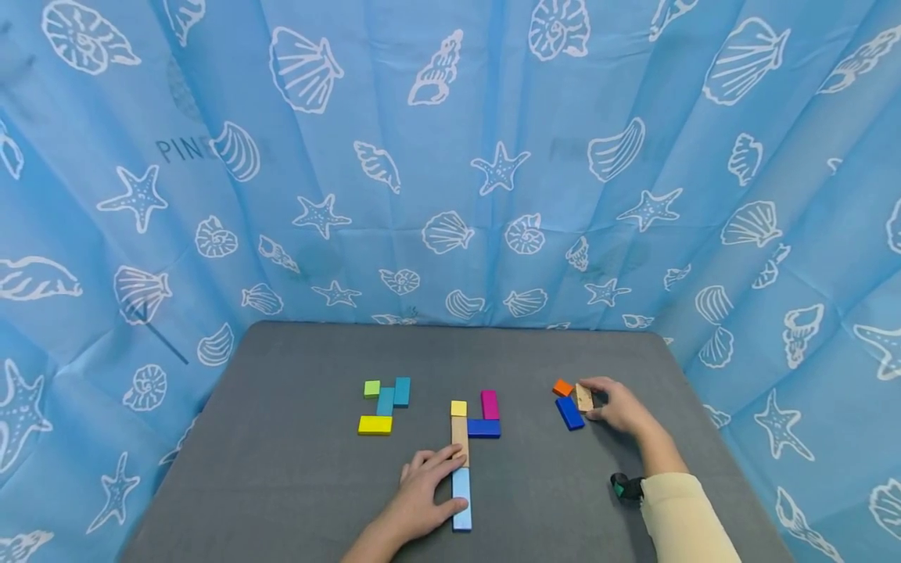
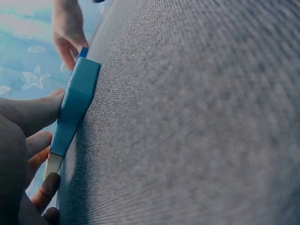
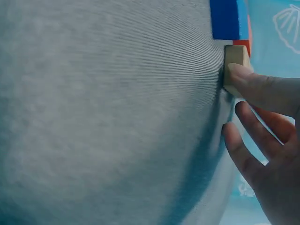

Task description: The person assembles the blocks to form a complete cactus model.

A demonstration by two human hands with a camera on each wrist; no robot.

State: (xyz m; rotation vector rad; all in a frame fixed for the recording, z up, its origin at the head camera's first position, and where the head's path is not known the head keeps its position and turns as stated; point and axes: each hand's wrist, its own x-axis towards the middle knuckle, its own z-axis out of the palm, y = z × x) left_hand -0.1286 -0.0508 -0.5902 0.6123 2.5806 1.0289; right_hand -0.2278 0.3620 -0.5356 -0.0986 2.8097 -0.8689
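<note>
My left hand (image 1: 422,494) lies over a column of blocks in the head view. Its fingertips touch a tan wooden block (image 1: 460,434), and the thumb touches the light blue block (image 1: 461,512) below that. A yellow cube (image 1: 459,408) tops the column; a dark blue block (image 1: 484,428) joins its right side, with a magenta block (image 1: 489,405) above. On the right, my right hand (image 1: 619,407) pinches a small wooden block (image 1: 583,397) between thumb and fingers. Beside it lie an orange block (image 1: 562,388) and another dark blue block (image 1: 569,413).
At the left stands a second group of flat blocks: a green cube (image 1: 371,389), two teal blocks (image 1: 385,401) and a yellow bar (image 1: 375,425). Grey cloth covers the table (image 1: 310,485). Behind hangs a blue shell-patterned curtain (image 1: 450,195).
</note>
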